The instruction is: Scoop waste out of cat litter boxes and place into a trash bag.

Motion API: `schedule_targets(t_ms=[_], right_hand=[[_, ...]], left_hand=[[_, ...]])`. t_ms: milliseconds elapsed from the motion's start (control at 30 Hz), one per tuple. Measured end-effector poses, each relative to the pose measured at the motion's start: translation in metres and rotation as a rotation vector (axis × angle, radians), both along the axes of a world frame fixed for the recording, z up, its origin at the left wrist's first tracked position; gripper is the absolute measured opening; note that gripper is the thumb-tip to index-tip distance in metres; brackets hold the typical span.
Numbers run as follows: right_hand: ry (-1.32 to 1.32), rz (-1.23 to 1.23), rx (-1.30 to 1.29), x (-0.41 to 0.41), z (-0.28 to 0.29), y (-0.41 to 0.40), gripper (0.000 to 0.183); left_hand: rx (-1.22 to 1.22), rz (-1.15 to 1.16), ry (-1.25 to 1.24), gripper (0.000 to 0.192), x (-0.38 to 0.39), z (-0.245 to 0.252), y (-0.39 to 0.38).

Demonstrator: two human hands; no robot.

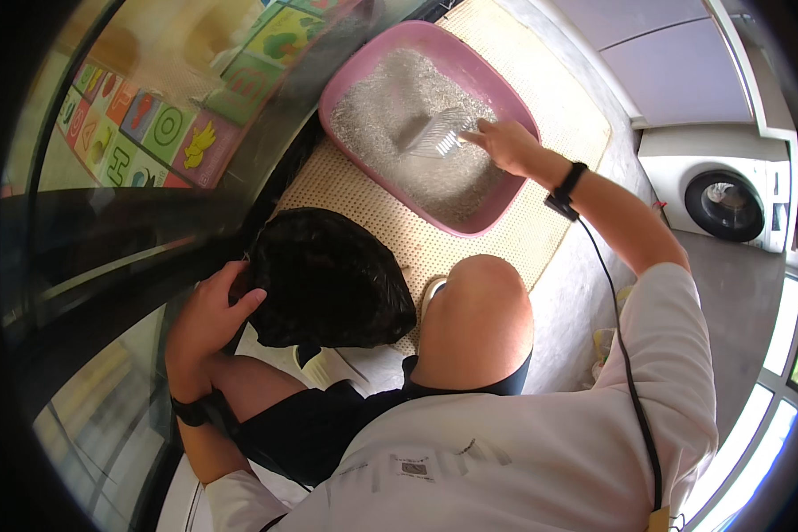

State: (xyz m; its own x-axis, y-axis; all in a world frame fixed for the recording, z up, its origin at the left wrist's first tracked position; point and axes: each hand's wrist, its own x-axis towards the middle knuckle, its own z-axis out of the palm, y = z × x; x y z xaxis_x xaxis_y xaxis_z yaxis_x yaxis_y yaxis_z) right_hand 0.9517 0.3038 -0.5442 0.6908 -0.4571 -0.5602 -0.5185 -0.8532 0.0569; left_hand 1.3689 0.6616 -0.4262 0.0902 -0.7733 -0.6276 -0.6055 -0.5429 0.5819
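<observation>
A pink plastic litter box filled with pale grey litter lies in front of me. My right hand grips the handle of a slotted litter scoop, which is over the litter and slightly blurred. Whether the scoop carries anything is not clear. To the lower left of the box, a black plastic bag stands with its mouth spread wide; its inside is too dark to make out. My left hand is at the bag's left edge, thumb and fingers around the rim.
A beige perforated mat lies under the box. Glass panels in a dark frame run along the left, with a colourful alphabet mat behind them. A white front-loading washing machine stands at the right. A black cable hangs from my right wristband.
</observation>
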Motion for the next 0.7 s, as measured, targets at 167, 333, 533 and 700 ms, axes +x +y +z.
schedule_targets(t_ms=[167, 333, 533, 700], right_hand=[[-0.375, -0.309, -0.069, -0.076, 0.008, 0.03, 0.046], [-0.49, -1.553, 0.684, -0.111, 0.005, 0.034, 0.017], [-0.687, -1.758, 0.836, -0.095, -0.065, 0.013, 0.032], [-0.579, -1.434, 0.72, -0.066, -0.082, -0.04, 0.045]], left_hand=[[-0.025, 0.064, 0.068, 0.048, 0.001, -0.002, -0.003], [-0.005, 0.016, 0.044, 0.046, 0.003, -0.005, -0.012], [-0.023, 0.02, 0.052, 0.044, -0.002, -0.009, -0.016], [-0.004, -0.001, -0.01, 0.043, -0.007, -0.001, -0.013]])
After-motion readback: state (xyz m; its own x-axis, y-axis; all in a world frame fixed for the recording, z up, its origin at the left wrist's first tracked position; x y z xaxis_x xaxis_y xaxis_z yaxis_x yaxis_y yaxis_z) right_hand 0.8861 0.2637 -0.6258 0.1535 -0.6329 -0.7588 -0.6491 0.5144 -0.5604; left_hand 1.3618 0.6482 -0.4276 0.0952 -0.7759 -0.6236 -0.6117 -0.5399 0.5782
